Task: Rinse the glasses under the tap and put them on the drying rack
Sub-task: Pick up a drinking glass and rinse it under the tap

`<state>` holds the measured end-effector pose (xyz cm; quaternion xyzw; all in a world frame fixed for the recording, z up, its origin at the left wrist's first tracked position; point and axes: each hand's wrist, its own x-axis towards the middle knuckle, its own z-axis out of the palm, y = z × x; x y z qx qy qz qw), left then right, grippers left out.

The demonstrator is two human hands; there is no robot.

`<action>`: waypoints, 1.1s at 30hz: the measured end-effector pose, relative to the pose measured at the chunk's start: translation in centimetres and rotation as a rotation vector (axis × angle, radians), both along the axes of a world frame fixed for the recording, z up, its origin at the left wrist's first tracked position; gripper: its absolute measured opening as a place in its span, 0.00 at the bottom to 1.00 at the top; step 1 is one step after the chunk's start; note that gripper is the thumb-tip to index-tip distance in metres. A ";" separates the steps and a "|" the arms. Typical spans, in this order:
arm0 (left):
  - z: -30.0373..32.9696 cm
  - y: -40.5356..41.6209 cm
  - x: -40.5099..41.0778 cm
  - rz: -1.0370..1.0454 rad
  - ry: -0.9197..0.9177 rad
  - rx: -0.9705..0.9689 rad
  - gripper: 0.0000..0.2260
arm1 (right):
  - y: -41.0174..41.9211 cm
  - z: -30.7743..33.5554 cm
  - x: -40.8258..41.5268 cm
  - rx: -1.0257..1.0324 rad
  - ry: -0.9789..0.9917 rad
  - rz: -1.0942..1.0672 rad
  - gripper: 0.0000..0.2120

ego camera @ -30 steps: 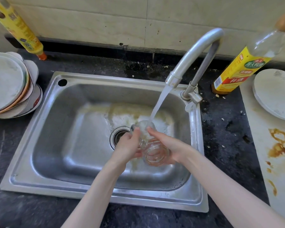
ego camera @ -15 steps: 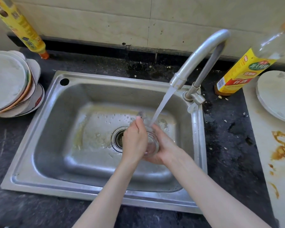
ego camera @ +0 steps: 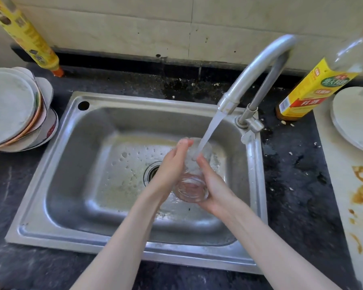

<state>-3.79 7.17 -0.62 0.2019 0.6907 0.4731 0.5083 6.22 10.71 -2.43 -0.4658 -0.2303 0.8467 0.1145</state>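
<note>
A clear glass (ego camera: 192, 185) lies tilted between both my hands over the steel sink (ego camera: 76, 164), its thick base toward me and its mouth toward the tap. My left hand (ego camera: 172, 166) presses flat along its left side. My right hand (ego camera: 215, 185) cups it from the right and below. Water runs from the curved metal tap (ego camera: 258, 68) in a slanted stream onto the glass near its mouth. No drying rack is in view.
A stack of plates (ego camera: 15, 109) sits on the dark counter left of the sink. A yellow bottle (ego camera: 27, 34) leans at the back left. A yellow-labelled bottle (ego camera: 314, 88) and a white plate (ego camera: 356, 118) on a stained board stand to the right.
The glass has been turned between my hands from more upright to lying tilted with its base toward me. Both hands stay on it under the running water.
</note>
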 end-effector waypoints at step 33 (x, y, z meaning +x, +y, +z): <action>-0.4 -1.7 -0.4 0.155 -0.323 0.109 0.18 | -0.7 -2.7 1.5 0.678 -0.108 0.154 0.30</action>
